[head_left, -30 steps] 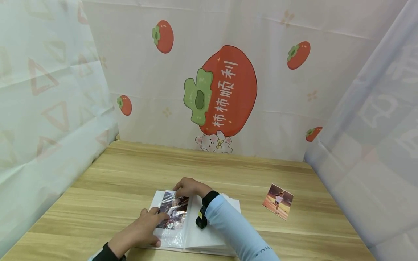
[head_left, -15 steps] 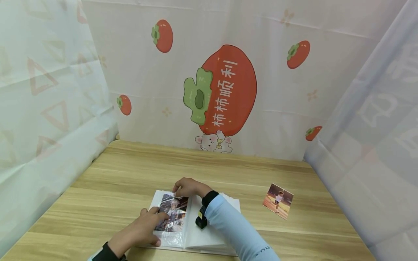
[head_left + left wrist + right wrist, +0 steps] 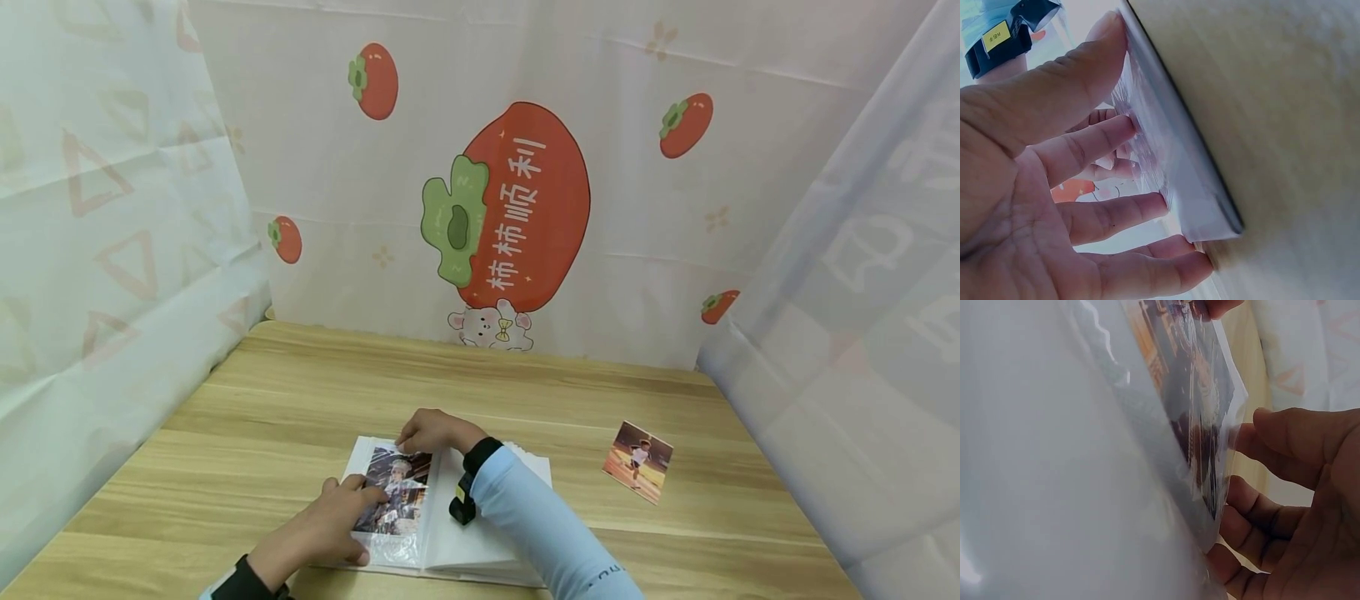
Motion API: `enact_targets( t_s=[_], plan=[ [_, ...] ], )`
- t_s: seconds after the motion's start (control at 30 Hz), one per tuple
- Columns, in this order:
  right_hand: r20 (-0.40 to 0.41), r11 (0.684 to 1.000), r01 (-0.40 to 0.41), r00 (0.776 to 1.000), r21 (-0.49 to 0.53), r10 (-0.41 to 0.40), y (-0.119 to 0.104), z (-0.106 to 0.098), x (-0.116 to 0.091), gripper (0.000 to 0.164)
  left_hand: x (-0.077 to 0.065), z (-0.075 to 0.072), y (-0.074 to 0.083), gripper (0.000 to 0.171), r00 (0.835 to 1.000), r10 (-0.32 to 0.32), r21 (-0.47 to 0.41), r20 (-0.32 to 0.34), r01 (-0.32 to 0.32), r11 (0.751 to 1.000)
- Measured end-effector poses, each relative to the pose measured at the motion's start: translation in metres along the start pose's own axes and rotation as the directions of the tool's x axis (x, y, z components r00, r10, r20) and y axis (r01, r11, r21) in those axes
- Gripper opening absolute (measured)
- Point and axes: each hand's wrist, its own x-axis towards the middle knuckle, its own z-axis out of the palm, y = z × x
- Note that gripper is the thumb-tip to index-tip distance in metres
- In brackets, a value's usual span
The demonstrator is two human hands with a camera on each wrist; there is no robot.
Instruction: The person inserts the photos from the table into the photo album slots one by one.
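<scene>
An album (image 3: pixel 375 550) lies spread on the table; its left page has a photo (image 3: pixel 390 475) of a person under crinkled clear plastic. On that page's left side rests my left hand (image 3: pixel 330 517), fingers extended. In the left wrist view, its fingertips touch the shiny plastic and the thumb (image 3: pixel 1107 37) lies at the album's near edge. My right hand (image 3: pixel 435 432) reaches over the blank white right page (image 3: pixel 495 533) to the left page's top edge. Its bent fingers (image 3: pixel 1244 522) touch the clear sleeve edge in the right wrist view; the thumb (image 3: pixel 1279 425) stands just off it.
A loose photo (image 3: pixel 639 462) of a person running lies on the wooden table (image 3: pixel 300 392) to the right of the album. White printed cloth (image 3: pixel 322 167) hangs behind the table and on both sides. A small black device (image 3: pixel 462 504) is strapped at the right wrist.
The photo has slid slightly down toward the near edge inside the sleeve, and its picture shows more clearly through less glare. Both hands stay almost in place.
</scene>
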Motion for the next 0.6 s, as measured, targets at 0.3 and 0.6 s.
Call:
enact_targets(
  t_s=[0.3, 0.6],
  plan=[
    [0.012, 1.0, -0.024, 1.0, 0.006, 0.024, -0.001, 0.0, -0.001, 0.024, 0.001, -0.001, 0.001, 0.063, 1.0, -0.014, -0.007, 0.013, 0.014, 1.0],
    [0.089, 0.998, -0.02, 0.996, -0.065, 0.026, -0.01, -0.012, -0.008, 0.034, -0.001, -0.001, 0.003, 0.064, 1.0, -0.028, -0.008, 0.003, 0.028, 1.0]
  ],
)
